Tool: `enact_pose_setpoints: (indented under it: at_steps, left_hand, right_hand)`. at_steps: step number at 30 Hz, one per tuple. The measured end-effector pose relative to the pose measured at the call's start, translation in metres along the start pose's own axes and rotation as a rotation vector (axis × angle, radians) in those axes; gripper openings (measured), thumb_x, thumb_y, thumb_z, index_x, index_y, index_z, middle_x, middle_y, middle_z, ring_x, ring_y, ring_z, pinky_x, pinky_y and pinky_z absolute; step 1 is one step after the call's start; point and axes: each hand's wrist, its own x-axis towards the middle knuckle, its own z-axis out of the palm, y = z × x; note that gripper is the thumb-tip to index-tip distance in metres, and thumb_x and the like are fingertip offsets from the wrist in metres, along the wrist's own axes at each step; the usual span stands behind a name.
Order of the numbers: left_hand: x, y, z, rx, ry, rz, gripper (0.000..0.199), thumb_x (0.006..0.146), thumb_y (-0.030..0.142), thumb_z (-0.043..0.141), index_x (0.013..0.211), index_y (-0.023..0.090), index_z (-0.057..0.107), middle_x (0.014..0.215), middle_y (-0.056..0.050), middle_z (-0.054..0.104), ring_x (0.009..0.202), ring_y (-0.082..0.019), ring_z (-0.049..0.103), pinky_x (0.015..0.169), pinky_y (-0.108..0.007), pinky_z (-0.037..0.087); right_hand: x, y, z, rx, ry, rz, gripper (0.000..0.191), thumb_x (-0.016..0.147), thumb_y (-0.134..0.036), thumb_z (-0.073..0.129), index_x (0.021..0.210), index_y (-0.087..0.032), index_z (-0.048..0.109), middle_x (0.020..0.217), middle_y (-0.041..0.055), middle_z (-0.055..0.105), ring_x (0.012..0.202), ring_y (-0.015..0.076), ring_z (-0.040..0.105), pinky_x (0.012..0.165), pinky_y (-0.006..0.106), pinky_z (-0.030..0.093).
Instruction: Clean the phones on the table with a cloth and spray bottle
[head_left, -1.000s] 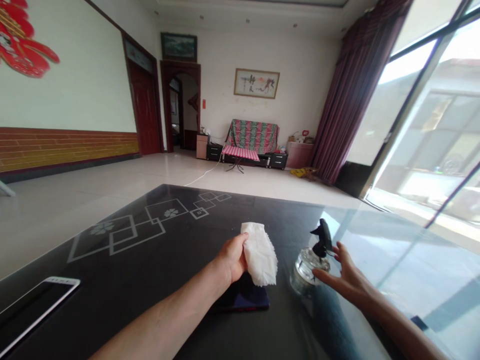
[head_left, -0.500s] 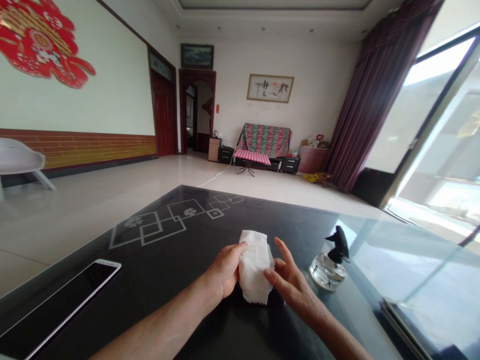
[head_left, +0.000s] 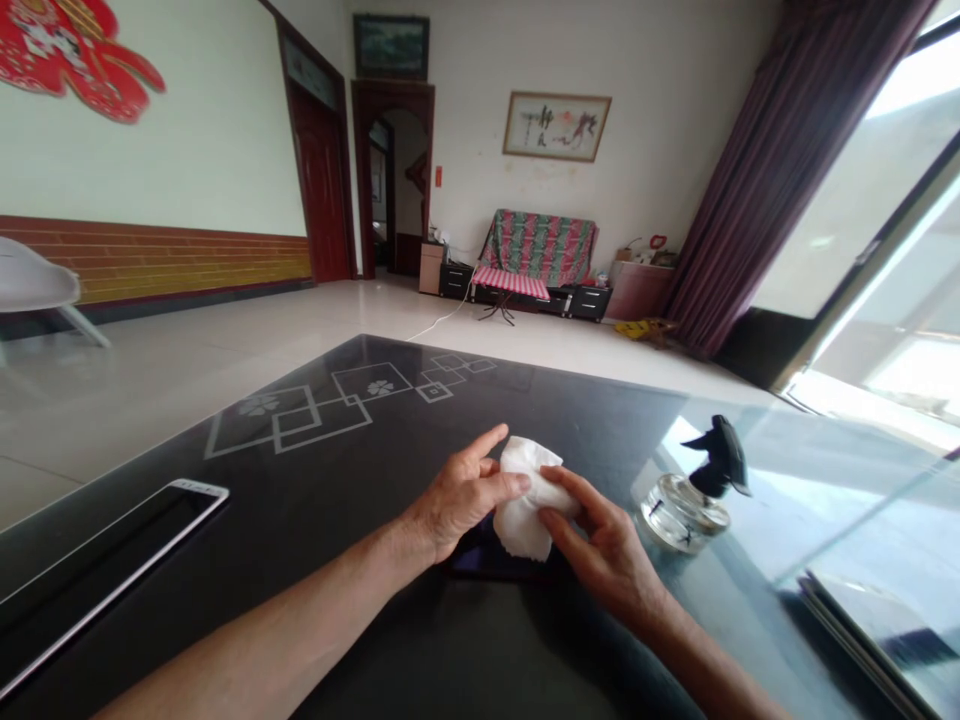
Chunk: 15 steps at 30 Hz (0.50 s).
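Observation:
A white tissue (head_left: 525, 530), partly folded over, is held between my two hands above the dark table. My left hand (head_left: 461, 500) keeps its thumb on the tissue's left side, with the index finger stretched out past its edge. My right hand (head_left: 604, 545) pinches the folded right side between thumb and fingers. Below the tissue lies a dark, flat, glossy object (head_left: 480, 560), mostly hidden. To the right of my right hand stands a clear spray bottle (head_left: 686, 515) with a black trigger head, holding clear liquid.
The glossy black table (head_left: 360, 620) carries a pale geometric pattern. A large white-edged phone or tablet (head_left: 112, 570) rests at left. A flat stacked item (head_left: 862, 640) is at the right edge. Farther off are a white chair (head_left: 37, 275) and a cloth-covered object (head_left: 536, 245).
The tissue has gone from a long flat strip to a shorter, folded shape. My right hand has closed on its right side, and my left index finger has lifted away. The view has tilted down.

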Motion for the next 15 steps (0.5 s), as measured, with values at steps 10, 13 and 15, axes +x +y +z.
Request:
enact_pose_setpoints:
  at_steps: [10,13,15]
  left_hand:
    - [-0.003,0.008,-0.001,0.491,0.072,0.392,0.02,0.062,0.005,0.073,0.072,0.023,0.076,0.075,-0.002,0.062,0.082,-0.02,0.059,0.081,-0.022,0.046]
    - [-0.006,0.013,0.001,0.422,0.072,0.477,0.021,0.06,0.002,0.075,0.068,0.022,0.074,0.096,-0.003,0.065,0.098,-0.021,0.056,0.091,-0.02,0.04]
    - [-0.008,0.013,0.002,0.432,0.048,0.478,0.019,0.062,0.003,0.073,0.07,0.021,0.074,0.098,-0.002,0.066,0.095,-0.02,0.058,0.086,-0.019,0.041]
  right_hand:
    - [0.011,-0.025,-0.013,-0.086,0.129,-0.171,0.02,0.085,-0.038,0.057,0.092,-0.022,0.067,0.08,0.0036,0.06,0.073,0.0171,0.058,0.066,0.028,0.05]
    - [0.011,-0.029,-0.016,-0.188,0.216,-0.248,0.017,0.085,-0.036,0.058,0.089,-0.024,0.068,0.109,0.009,0.057,0.095,0.023,0.058,0.08,0.037,0.05]
    - [0.01,-0.028,-0.017,-0.172,0.188,-0.222,0.018,0.085,-0.038,0.057,0.09,-0.023,0.066,0.127,0.0099,0.051,0.107,0.026,0.056,0.089,0.041,0.047]
